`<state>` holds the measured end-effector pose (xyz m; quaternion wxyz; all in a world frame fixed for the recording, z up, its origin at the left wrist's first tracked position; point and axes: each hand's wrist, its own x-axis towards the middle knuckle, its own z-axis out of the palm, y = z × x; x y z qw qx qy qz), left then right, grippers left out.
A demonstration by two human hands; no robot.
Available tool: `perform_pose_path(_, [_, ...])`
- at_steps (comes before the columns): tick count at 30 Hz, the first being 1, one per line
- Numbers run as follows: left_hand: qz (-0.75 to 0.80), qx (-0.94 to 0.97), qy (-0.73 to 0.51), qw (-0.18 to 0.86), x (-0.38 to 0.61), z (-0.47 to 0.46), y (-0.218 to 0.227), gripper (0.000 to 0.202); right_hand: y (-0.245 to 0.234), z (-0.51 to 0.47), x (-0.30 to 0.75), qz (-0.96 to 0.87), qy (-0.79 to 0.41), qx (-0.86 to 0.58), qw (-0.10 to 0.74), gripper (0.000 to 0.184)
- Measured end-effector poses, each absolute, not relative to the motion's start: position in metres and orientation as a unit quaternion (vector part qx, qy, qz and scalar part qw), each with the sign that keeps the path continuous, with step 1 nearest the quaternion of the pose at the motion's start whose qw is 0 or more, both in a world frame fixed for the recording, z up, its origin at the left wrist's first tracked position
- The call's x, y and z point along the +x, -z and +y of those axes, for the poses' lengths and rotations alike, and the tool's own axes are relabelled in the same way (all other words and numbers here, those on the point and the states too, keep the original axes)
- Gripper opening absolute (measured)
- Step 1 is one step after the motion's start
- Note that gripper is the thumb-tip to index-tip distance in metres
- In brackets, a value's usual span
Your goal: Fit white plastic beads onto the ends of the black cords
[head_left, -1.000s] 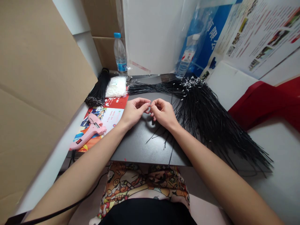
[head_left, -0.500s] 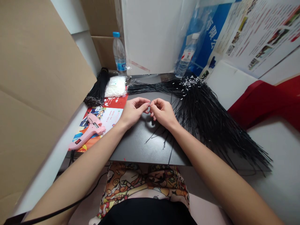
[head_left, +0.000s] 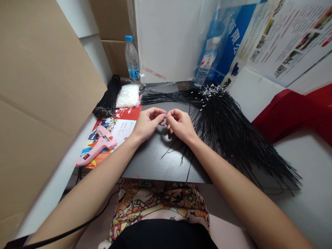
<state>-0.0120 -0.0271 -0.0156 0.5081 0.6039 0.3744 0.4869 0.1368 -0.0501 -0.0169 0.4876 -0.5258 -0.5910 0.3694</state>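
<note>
My left hand [head_left: 148, 123] and my right hand [head_left: 181, 124] meet fingertip to fingertip over a black board [head_left: 155, 159]. Both pinch a thin black cord [head_left: 173, 148] with a small white clip at the point where the fingers touch; the cord's loose ends trail toward me under my right wrist. A large fan of finished black cords [head_left: 233, 135] with white tips lies just right of my right hand.
A pink glue gun [head_left: 97, 145] rests on a colourful leaflet at the left. Behind it lie a tied bundle of black cords [head_left: 107, 98] and a bag of white clips [head_left: 127, 95]. Two water bottles [head_left: 132, 60] stand at the back. A cardboard sheet [head_left: 44, 86] walls the left.
</note>
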Motion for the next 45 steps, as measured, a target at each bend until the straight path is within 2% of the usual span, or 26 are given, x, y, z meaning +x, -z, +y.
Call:
perform_pose_path(15, [0.375,0.612,-0.484,0.501,-0.0122,-0.0273,0.0156,0.013,0.0152,-0.0507,0.1372,-0.582,-0.374,-0.531,0.49,0.016])
perform_pose_path(28, [0.371,0.574,-0.488,0.543,-0.0113,-0.0269,0.0152,0.01,0.0169,-0.05,0.1378,-0.587,-0.371,-0.531,0.486,0.014])
perform_pose_path(45, [0.38,0.557,-0.49,0.552,-0.0111,-0.0281,0.0127,0.007,0.0155,-0.0504,0.1385,-0.595,-0.363,-0.529,0.484,0.021])
